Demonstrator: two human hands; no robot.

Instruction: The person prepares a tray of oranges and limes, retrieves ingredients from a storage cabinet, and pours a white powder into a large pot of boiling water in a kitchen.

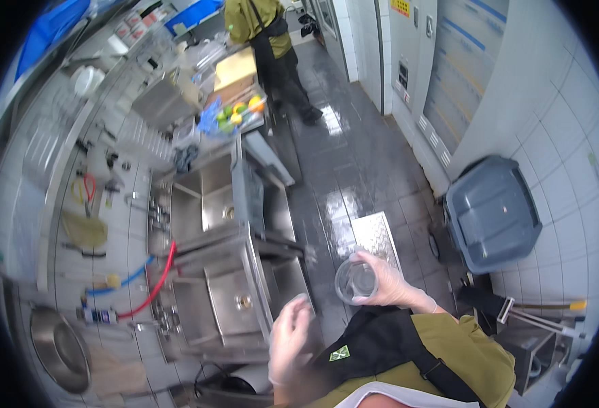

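Note:
My right hand, in a thin clear glove, grips a round transparent plastic container in front of my apron. Its open mouth faces up toward me, and no contents can be made out. My left hand, also gloved, is a little blurred; it is loosely curled with nothing seen in it. It hovers near the front edge of a stainless steel sink, apart from the container.
A second steel sink lies beyond. Citrus fruit sits on the counter, where a person stands. At right are a grey lidded bin and a tall cabinet. A metal plate lies on the shiny, wet-looking tiled floor.

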